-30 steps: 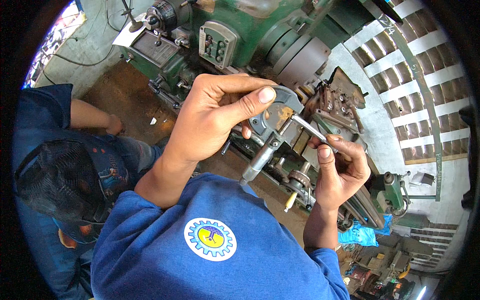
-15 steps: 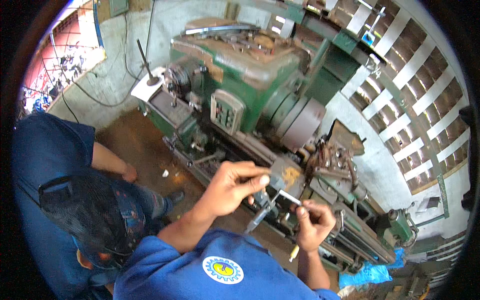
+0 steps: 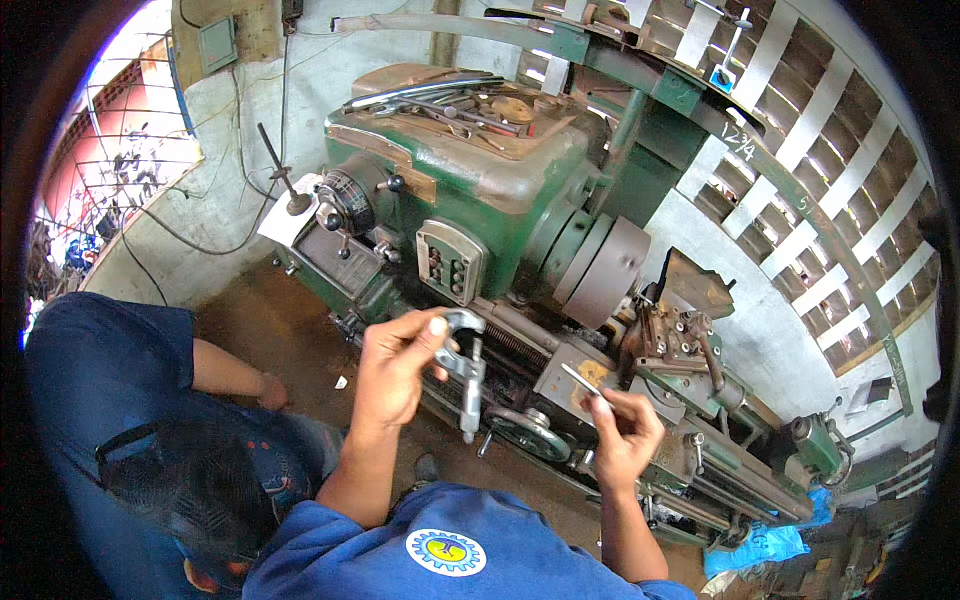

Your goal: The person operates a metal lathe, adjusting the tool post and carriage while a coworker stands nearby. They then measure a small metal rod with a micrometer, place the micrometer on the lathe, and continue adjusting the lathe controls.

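Observation:
My left hand point(image 3: 392, 368) is closed on the frame of an outside micrometer point(image 3: 470, 392), pinched between thumb and fingers. The micrometer's C-shaped frame is at the top and its barrel hangs down. Between the thumb and fingers of my right hand point(image 3: 626, 438) is a thin, bright metal rod point(image 3: 580, 380), its free end pointing up and left. The rod and micrometer are apart. Beyond both hands stands a green lathe point(image 3: 470, 170); its carriage handwheel point(image 3: 530, 432) lies between and below them.
To my left, a person in dark blue with a black cap point(image 3: 185, 480) is close by. The lathe's chuck point(image 3: 605, 270) and tool post point(image 3: 682, 345) are ahead on the right. Loose tools point(image 3: 470, 112) lie on the headstock. A blue plastic bag point(image 3: 755, 548) is at the lower right.
My hands have drawn apart, the micrometer moving left, away from the rod, and turning more upright. The rod stays in my right hand. The view has shifted slightly.

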### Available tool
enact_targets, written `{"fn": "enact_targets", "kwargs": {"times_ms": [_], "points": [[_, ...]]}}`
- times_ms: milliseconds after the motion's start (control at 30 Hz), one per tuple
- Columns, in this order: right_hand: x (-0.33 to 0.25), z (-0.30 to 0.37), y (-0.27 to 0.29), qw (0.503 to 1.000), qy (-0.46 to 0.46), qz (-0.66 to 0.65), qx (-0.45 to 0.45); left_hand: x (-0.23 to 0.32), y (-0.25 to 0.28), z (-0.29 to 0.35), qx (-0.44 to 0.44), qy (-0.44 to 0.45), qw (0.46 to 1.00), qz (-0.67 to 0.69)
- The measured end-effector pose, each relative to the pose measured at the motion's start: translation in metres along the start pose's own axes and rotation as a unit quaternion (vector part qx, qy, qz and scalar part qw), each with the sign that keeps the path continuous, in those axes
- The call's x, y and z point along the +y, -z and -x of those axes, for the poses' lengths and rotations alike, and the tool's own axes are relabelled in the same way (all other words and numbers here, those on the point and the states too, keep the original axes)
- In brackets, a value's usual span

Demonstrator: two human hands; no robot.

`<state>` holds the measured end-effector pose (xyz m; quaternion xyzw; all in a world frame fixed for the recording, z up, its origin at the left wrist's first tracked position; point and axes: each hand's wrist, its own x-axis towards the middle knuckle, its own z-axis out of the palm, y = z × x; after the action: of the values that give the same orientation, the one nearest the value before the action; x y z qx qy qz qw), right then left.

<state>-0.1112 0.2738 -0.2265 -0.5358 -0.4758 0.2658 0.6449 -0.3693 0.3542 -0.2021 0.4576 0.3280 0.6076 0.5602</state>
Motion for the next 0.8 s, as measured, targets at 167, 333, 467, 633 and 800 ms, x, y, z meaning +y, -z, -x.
{"fn": "enact_targets", "kwargs": {"times_ms": [167, 333, 467, 633, 800], "points": [[0.017, -0.088, -0.073, 0.978, 0.153, 0.135, -0.046, 0.000, 0.026, -0.026, 0.026, 0.013, 0.998, 0.052], [0.003, -0.255, -0.176, 0.924, 0.322, 0.205, 0.005, 0.005, 0.033, -0.055, 0.038, -0.033, 0.995, 0.091], [0.017, -0.321, -0.229, 0.918, 0.238, 0.313, -0.056, 0.012, 0.046, -0.067, 0.047, -0.040, 0.994, 0.094], [0.055, -0.328, -0.242, 0.931, 0.254, 0.258, -0.040, 0.011, 0.073, -0.091, 0.092, -0.032, 0.992, 0.084], [0.064, -0.331, -0.239, 0.894, 0.296, 0.333, -0.039, 0.012, 0.074, -0.143, 0.089, -0.036, 0.992, 0.087]]}}
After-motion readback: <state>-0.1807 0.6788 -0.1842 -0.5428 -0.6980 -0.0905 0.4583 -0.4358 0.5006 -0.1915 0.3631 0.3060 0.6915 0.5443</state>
